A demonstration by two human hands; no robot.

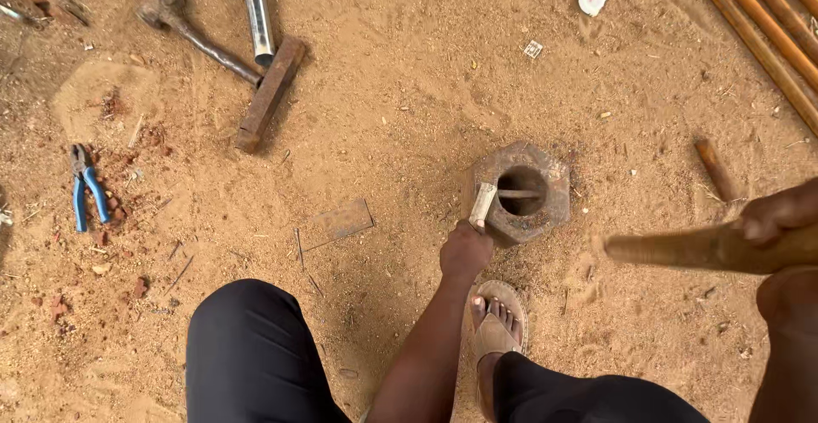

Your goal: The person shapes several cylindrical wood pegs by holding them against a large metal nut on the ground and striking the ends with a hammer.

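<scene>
Down on the sandy ground (409, 108), near the centre of the view, sits a big rusty hex nut (521, 193), its hole facing up with a thin rod (518, 193) lying across the bore. The left hand (465, 251) comes in from 6 o'clock and closes its fingers around a short pale metal piece (483, 204), standing it against the nut's rim at 9 o'clock; the grip is low on the piece, so its top end stays bare. The right hand (780, 214), at 3 o'clock of the frame, is wrapped shut around a wooden handle (699, 248) that points in toward the nut; its blur suggests motion, and whatever head it carries is out of view. A sandalled foot (498, 325) is planted just at 6 o'clock of the nut, close enough to look like a brace, though I cannot tell if it touches.

Farther out, at 10 o'clock, a hammer (192, 35), a shiny pipe (256, 10) and a rusty bar (270, 91) lie together. Blue pliers (88, 189) rest at 9 o'clock. Long brown poles (767, 31) run along the 2 o'clock corner, and a small flat plate (345, 220) lies just left of the nut.
</scene>
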